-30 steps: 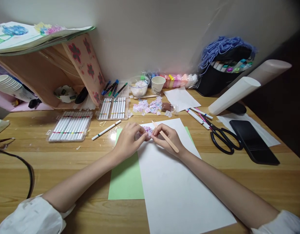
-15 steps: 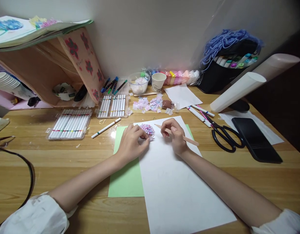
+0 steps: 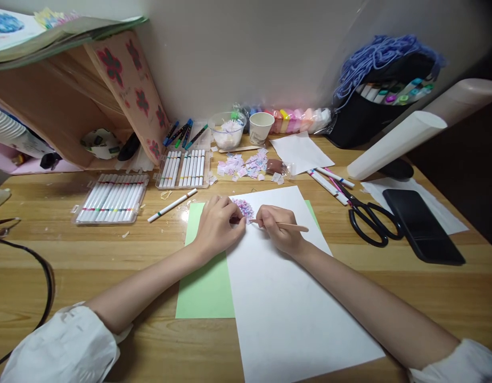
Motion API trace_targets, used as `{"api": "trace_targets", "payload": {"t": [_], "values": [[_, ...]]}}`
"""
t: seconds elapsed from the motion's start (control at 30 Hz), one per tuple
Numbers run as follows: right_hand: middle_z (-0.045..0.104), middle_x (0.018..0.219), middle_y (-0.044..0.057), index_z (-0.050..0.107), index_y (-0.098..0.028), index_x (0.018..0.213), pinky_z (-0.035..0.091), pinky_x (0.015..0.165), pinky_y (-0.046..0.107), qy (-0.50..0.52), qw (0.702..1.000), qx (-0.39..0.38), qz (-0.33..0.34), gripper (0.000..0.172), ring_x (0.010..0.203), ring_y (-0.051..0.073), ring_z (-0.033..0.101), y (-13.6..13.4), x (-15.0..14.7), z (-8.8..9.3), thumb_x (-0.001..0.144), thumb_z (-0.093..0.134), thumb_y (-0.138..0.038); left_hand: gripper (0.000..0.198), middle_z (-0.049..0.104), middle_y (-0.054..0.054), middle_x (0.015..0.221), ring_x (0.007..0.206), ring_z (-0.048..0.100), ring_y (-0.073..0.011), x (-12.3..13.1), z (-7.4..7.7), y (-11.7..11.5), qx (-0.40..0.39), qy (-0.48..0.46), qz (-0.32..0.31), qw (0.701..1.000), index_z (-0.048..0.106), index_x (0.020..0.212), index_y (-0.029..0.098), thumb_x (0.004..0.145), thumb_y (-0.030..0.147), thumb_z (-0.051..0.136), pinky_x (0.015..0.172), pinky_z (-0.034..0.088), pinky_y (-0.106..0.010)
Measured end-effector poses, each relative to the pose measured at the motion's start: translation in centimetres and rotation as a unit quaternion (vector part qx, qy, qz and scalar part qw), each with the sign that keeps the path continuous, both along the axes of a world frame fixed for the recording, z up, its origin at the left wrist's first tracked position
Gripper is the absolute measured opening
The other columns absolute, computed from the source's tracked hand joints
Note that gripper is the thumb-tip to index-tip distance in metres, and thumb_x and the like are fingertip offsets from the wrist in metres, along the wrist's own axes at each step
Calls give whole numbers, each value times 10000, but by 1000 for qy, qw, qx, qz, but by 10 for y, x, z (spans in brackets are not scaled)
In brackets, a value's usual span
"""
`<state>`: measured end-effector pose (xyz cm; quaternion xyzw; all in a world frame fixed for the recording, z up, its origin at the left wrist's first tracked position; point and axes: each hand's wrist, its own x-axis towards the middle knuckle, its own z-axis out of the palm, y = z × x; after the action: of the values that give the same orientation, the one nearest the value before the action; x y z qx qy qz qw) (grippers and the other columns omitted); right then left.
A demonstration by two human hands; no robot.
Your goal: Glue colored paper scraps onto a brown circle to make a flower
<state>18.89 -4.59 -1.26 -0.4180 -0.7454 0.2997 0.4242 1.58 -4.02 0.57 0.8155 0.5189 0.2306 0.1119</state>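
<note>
My left hand [image 3: 222, 223] rests at the upper left of a white sheet [image 3: 297, 298], thumb and forefinger pinched together on a small pale paper scrap [image 3: 249, 219]. Just beyond those fingertips is a round cluster of pink, purple and blue paper bits [image 3: 243, 208] on the sheet, partly hidden by the hand. My right hand [image 3: 281, 229] is closed around a flat, light wooden stick [image 3: 294, 227], whose thin tip meets the scrap by the left fingertips. Under the white sheet lies a green sheet [image 3: 206, 292].
Behind the sheets are loose paper scraps [image 3: 244, 164], a clear bowl [image 3: 229, 133] and a paper cup [image 3: 261, 127]. Marker cases [image 3: 112, 199] and a loose marker [image 3: 173, 206] lie left. Black-handled scissors [image 3: 369, 221] and a phone [image 3: 424, 226] lie right.
My right hand has moved slightly left and turned, bringing the stick's tip down to the scrap at my left fingertips. The left hand keeps its pinch, and the whole view has shifted slightly.
</note>
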Motion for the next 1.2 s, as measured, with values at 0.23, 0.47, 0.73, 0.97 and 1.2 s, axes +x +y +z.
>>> {"api": "trace_targets", "payload": {"t": [0.23, 0.47, 0.73, 0.97, 1.2], "values": [[457, 570, -1, 437, -224, 614, 340, 572, 275, -23, 1000, 9, -7, 420, 541, 143, 446, 1, 1, -3, 966, 275, -386, 114, 561, -30, 774, 808, 466, -195, 0, -1, 1, 5, 7, 1, 1000, 563, 693, 196, 790, 255, 571, 709, 365, -335], [453, 577, -4, 450, -219, 622, 336, 584, 275, -25, 999, 10, -19, 418, 552, 142, 446, 1, 0, -2, 968, 284, -385, 113, 566, -31, 778, 802, 465, -192, 1, -1, 2, 8, -5, -3, 1000, 565, 701, 193, 797, 253, 567, 709, 365, -330], [433, 558, -10, 433, -213, 623, 337, 572, 272, -42, 999, 20, -23, 425, 541, 136, 439, 1, -1, 0, 974, 270, -388, 119, 567, -30, 787, 810, 464, -189, 2, -4, 3, 5, -10, -4, 1000, 582, 711, 187, 807, 256, 572, 714, 364, -323], [435, 526, -25, 446, -207, 624, 344, 572, 261, -34, 998, -33, -40, 419, 517, 121, 443, 1, -2, 2, 971, 294, -388, 158, 576, -40, 820, 830, 481, -197, -13, 1, 6, 24, -16, 18, 999, 577, 756, 188, 862, 287, 515, 750, 365, -332], [396, 391, -57, 463, -210, 606, 350, 469, 240, 76, 975, -172, -122, 448, 386, 102, 410, 10, -10, 6, 941, 345, -482, 157, 620, -30, 867, 866, 510, -198, -44, -9, 25, -30, -68, 122, 990, 551, 791, 195, 881, 230, 428, 764, 378, -322]]}}
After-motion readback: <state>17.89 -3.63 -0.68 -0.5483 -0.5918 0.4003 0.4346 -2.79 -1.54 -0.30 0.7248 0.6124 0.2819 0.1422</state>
